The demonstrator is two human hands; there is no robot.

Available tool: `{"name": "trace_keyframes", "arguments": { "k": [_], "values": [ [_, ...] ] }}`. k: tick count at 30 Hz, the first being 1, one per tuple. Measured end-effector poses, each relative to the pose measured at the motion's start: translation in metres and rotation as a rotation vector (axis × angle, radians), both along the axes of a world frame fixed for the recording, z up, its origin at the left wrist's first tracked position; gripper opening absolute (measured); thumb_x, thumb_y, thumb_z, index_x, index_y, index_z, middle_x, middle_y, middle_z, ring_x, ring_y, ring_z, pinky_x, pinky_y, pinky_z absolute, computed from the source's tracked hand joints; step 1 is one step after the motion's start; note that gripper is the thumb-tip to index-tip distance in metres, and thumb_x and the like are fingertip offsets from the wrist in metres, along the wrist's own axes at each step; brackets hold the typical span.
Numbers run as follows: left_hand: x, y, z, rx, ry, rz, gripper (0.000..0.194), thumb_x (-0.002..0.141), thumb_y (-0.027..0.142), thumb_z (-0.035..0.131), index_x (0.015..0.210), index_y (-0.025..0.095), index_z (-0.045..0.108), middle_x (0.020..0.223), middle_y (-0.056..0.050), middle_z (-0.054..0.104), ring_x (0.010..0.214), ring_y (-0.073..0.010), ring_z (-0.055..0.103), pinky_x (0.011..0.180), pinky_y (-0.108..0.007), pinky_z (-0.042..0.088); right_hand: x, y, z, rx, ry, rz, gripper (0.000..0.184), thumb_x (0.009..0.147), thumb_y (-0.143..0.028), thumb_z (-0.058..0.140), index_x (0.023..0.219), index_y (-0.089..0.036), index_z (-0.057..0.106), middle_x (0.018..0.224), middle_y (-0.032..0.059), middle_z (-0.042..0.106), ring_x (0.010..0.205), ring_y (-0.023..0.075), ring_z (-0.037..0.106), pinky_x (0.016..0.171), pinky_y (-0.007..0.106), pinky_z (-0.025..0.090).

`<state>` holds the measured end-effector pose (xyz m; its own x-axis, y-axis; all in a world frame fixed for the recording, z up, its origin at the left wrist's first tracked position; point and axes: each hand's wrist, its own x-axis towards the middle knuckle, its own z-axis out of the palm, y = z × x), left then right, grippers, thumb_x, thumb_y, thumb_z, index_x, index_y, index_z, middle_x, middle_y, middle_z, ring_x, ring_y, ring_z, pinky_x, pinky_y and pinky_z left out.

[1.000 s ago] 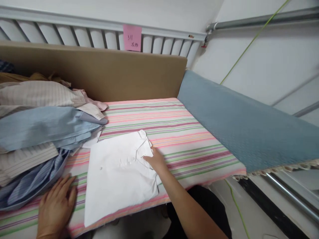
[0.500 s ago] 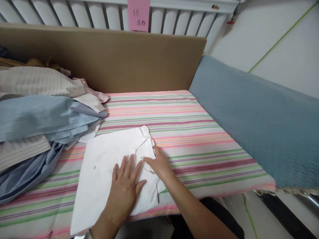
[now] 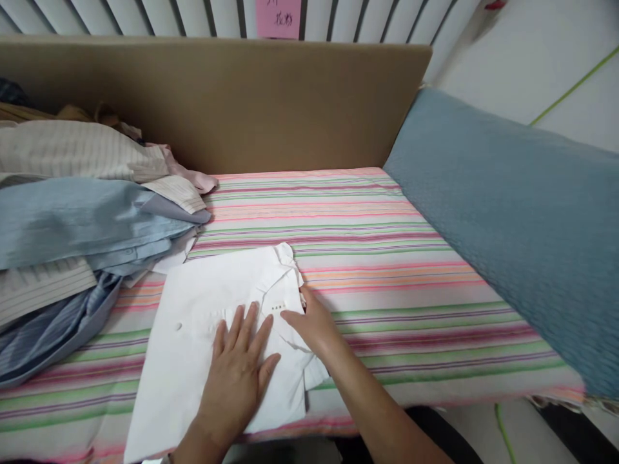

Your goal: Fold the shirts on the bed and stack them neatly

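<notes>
A folded white shirt (image 3: 193,341) lies on the striped cloth (image 3: 377,290) near the front edge, its collar pointing right. My left hand (image 3: 239,374) rests flat on the shirt's middle, fingers spread and open. My right hand (image 3: 314,325) touches the collar end of the shirt at its right side, fingers extended along the fabric and thumb by the collar tip.
A heap of shirts (image 3: 72,225), blue, striped and beige, lies at the left. A brown cardboard board (image 3: 232,96) stands along the back. A grey-blue padded cover (image 3: 507,212) slopes at the right. A pink note (image 3: 278,16) hangs on the white slatted rail.
My left hand moved from the striped cloth at the front left onto the white shirt and now presses it flat. The view tilted down and left. My right hand stayed at the collar.
</notes>
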<state>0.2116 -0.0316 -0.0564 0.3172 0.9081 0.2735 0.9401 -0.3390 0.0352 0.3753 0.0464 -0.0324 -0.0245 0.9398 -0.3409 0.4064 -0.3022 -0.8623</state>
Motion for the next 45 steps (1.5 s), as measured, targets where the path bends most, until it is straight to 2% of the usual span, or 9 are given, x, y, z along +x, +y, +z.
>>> {"name": "trace_keyframes", "arguments": {
  "k": [4,7,10,12,16,23,30,37,45],
  "values": [
    [-0.004,0.002,0.004,-0.044,-0.247,0.02,0.046,0.084,0.035,0.049,0.13,0.027,0.046,0.141,-0.01,0.043,0.131,-0.0296,0.036,0.103,-0.052,0.033,0.0,0.0,-0.001,0.007,-0.003,-0.003,0.048,0.067,-0.022,0.064,0.114,-0.026,0.054,0.099,0.0001,0.068,0.089,0.0199,0.063,0.075,0.029,0.047],
    [-0.006,0.01,0.016,-0.156,-0.576,0.114,0.031,0.084,0.032,0.048,0.111,0.025,0.06,0.117,-0.009,0.062,0.11,-0.0243,0.055,0.095,-0.045,0.043,0.0,-0.001,-0.003,0.021,-0.01,-0.002,0.047,0.067,-0.023,0.064,0.112,-0.026,0.054,0.099,0.0003,0.068,0.089,0.0203,0.063,0.075,0.029,0.046],
    [-0.002,0.026,0.031,-0.468,-0.91,0.346,0.028,0.08,0.035,0.051,0.1,0.02,0.063,0.089,-0.007,0.068,0.078,-0.0184,0.063,0.07,-0.034,0.051,0.0,-0.001,-0.003,0.031,-0.014,-0.001,0.045,0.067,-0.024,0.064,0.11,-0.026,0.055,0.098,-0.0001,0.068,0.088,0.0201,0.063,0.074,0.028,0.046],
    [0.003,0.037,0.039,-0.727,-1.112,0.498,0.03,0.076,0.033,0.054,0.099,0.016,0.062,0.077,-0.005,0.066,0.059,-0.0139,0.059,0.05,-0.027,0.046,0.0,-0.001,-0.004,0.026,-0.021,-0.002,0.046,0.066,-0.024,0.064,0.112,-0.026,0.054,0.098,-0.0002,0.068,0.088,0.0201,0.063,0.073,0.028,0.045],
    [0.008,0.054,0.048,-1.017,-1.404,0.563,0.027,0.073,0.03,0.06,0.093,0.012,0.059,0.076,-0.005,0.066,0.053,-0.0093,0.057,0.045,-0.021,0.041,0.0,0.0,-0.005,0.027,-0.027,0.015,0.05,0.067,-0.024,0.064,0.115,-0.026,0.052,0.098,0.0,0.068,0.088,0.0203,0.063,0.073,0.028,0.045],
    [0.005,0.062,0.047,-1.116,-1.447,0.537,0.027,0.075,0.036,0.059,0.086,0.012,0.059,0.082,-0.007,0.068,0.053,-0.0087,0.059,0.044,-0.019,0.04,0.001,0.0,-0.006,0.054,-0.027,0.034,0.046,0.066,-0.022,0.064,0.111,-0.024,0.053,0.099,0.0006,0.068,0.089,0.0202,0.062,0.075,0.029,0.044],
    [0.011,0.058,0.046,-1.035,-1.433,0.574,0.025,0.073,0.037,0.06,0.078,0.013,0.059,0.077,-0.006,0.067,0.05,-0.009,0.058,0.04,-0.018,0.035,0.003,-0.002,0.0,0.035,-0.033,0.044,0.05,0.069,-0.026,0.063,0.118,-0.025,0.051,0.101,0.0004,0.067,0.09,0.0199,0.062,0.076,0.03,0.044],
    [0.014,0.058,0.051,-1.018,-1.458,0.637,0.03,0.074,0.041,0.058,0.086,0.013,0.059,0.078,-0.008,0.068,0.051,-0.0115,0.06,0.042,-0.02,0.039,0.001,-0.002,0.001,0.029,-0.058,0.045,0.051,0.068,-0.026,0.063,0.118,-0.025,0.051,0.101,0.0011,0.067,0.091,0.0203,0.062,0.076,0.03,0.044],
    [0.017,0.059,0.044,-1.004,-1.418,0.603,0.028,0.07,0.04,0.062,0.082,0.014,0.061,0.075,-0.004,0.067,0.048,-0.0084,0.057,0.043,-0.019,0.038,0.002,-0.003,0.0,0.045,-0.036,0.047,0.049,0.069,-0.026,0.062,0.116,-0.024,0.051,0.099,0.0013,0.067,0.089,0.0203,0.062,0.076,0.031,0.044]
  ]
}}
